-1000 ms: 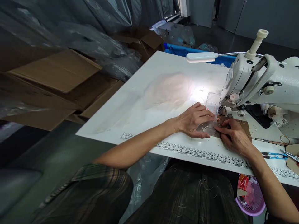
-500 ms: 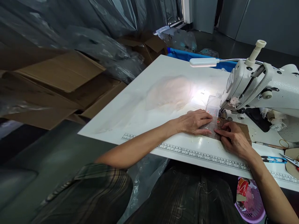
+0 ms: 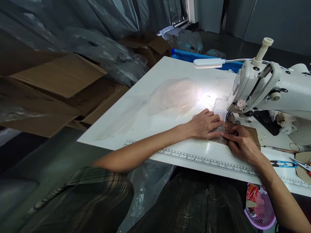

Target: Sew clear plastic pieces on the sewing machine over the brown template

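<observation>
My left hand (image 3: 206,125) lies palm down with its fingers spread, on a thin see-through piece of material (image 3: 220,113) left of the needle. My right hand (image 3: 243,142) bends over a brown sheet (image 3: 254,133) on the right. Its thumb and forefinger close at the edge of the see-through piece, close to my left thumb. Both layers lie flat under the head of a white sewing machine (image 3: 261,87), just in front of the presser foot (image 3: 228,116). My palms and fingers hide part of the material.
A lamp (image 3: 209,63) lights the white table (image 3: 136,106), which has a printed ruler (image 3: 206,161) along its front edge. Blue thread snips (image 3: 283,164) and scissors (image 3: 301,164) lie at right. Cardboard boxes (image 3: 58,76) stand at left; a purple basket (image 3: 263,221) is below.
My left hand has slid slightly right across the see-through piece, its thumb now almost meeting my right forefinger. My right hand stays nearly in place. The view has shifted a little.
</observation>
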The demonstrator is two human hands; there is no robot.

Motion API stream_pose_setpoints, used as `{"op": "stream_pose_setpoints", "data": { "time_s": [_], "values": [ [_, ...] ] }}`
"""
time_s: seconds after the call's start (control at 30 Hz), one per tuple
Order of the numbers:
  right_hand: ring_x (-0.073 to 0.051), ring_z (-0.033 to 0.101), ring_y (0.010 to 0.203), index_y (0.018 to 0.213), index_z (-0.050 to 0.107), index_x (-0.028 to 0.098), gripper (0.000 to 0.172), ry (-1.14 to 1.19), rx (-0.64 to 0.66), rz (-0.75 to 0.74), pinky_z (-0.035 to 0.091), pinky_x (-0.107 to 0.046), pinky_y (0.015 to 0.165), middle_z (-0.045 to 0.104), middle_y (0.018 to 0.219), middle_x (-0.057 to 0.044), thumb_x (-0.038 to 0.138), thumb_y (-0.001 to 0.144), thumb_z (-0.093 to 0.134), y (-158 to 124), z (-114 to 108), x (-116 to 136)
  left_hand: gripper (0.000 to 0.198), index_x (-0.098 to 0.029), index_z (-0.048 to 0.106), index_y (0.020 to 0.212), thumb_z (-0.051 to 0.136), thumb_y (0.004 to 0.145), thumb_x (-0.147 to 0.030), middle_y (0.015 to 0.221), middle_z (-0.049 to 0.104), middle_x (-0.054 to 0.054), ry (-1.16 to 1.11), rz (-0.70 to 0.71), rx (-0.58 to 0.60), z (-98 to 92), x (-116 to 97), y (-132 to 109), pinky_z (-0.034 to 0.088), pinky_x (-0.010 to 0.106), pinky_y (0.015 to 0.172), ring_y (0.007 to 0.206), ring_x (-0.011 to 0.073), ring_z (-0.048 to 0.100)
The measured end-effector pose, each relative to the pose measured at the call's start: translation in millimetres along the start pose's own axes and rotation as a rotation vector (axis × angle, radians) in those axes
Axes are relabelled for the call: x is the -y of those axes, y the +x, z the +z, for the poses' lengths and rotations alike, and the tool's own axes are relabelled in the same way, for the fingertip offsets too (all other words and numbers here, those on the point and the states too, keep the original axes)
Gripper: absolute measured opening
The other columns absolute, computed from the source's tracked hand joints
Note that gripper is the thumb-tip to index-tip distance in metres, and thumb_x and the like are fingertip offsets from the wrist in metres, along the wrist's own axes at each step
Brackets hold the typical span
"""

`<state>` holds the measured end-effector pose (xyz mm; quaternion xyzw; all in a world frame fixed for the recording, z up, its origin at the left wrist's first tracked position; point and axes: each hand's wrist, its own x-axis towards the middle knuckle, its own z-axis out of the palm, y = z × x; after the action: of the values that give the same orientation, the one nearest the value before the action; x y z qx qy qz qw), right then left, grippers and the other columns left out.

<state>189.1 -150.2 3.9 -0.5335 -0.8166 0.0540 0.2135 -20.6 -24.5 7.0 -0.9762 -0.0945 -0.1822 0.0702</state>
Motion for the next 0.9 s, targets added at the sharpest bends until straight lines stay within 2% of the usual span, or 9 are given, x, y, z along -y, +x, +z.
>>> {"op": "stream_pose_setpoints", "data": {
  "time_s": [0.13, 0.27, 0.43, 0.53, 0.67, 0.9],
  "values": [
    [-0.024, 0.057, 0.094, 0.117, 0.074, 0.028, 0.039, -0.003, -0.004, -0.004, 0.054, -0.039, 0.077, 0.059, 0.100, -0.011, 0.015, 0.088, 0.052, 0, -1, 1, 0.037, -0.013, 0.065, 0.111, 0.043, 0.100, -0.041, 0.100, 0.066, 0.011, 0.086, 0.013, 0.071, -4.1, -4, 8, 0.037, 0.038, 0.076, 0.080, 0.0212, 0.056],
    [-0.025, 0.058, 0.093, 0.114, 0.075, 0.026, 0.038, -0.005, -0.028, 0.000, 0.055, -0.041, 0.077, 0.058, 0.099, -0.011, 0.014, 0.087, 0.052, 0, 0, 2, 0.034, -0.011, 0.067, 0.106, 0.046, 0.098, -0.035, 0.116, 0.066, 0.013, 0.114, 0.056, 0.104, -3.0, -6, 12, 0.035, 0.038, 0.077, 0.084, 0.0216, 0.056],
    [-0.022, 0.059, 0.089, 0.121, 0.072, 0.026, 0.038, -0.034, -0.011, 0.131, 0.057, -0.039, 0.076, 0.057, 0.104, -0.011, 0.020, 0.089, 0.051, 4, 4, -1, 0.037, -0.009, 0.068, 0.109, 0.043, 0.100, -0.034, 0.126, 0.064, 0.015, 0.146, 0.037, 0.106, 3.2, 4, 21, 0.034, 0.038, 0.077, 0.088, 0.0230, 0.057],
    [-0.022, 0.060, 0.088, 0.126, 0.069, 0.027, 0.040, -0.041, 0.003, 0.199, 0.058, -0.039, 0.076, 0.055, 0.108, -0.011, 0.023, 0.091, 0.050, 6, 5, -3, 0.041, -0.009, 0.065, 0.119, 0.039, 0.102, -0.036, 0.124, 0.066, 0.015, 0.070, 0.007, 0.105, 6.2, 13, 23, 0.033, 0.039, 0.077, 0.089, 0.0241, 0.056],
    [-0.022, 0.060, 0.088, 0.126, 0.069, 0.025, 0.040, -0.026, -0.008, 0.178, 0.058, -0.041, 0.080, 0.055, 0.107, -0.012, 0.024, 0.093, 0.047, 7, 6, -3, 0.042, -0.013, 0.059, 0.128, 0.038, 0.101, -0.037, 0.130, 0.063, 0.013, -0.085, -0.050, 0.099, 9.1, 19, 19, 0.032, 0.041, 0.083, 0.098, 0.0263, 0.054],
    [-0.021, 0.060, 0.088, 0.125, 0.069, 0.026, 0.039, -0.043, -0.031, 0.179, 0.058, -0.039, 0.080, 0.056, 0.108, -0.012, 0.024, 0.093, 0.047, 7, 5, 0, 0.041, -0.015, 0.060, 0.127, 0.038, 0.101, -0.039, 0.135, 0.061, 0.012, -0.210, -0.072, 0.082, 12.8, 20, 17, 0.029, 0.043, 0.087, 0.103, 0.0287, 0.053]
  ]
}}
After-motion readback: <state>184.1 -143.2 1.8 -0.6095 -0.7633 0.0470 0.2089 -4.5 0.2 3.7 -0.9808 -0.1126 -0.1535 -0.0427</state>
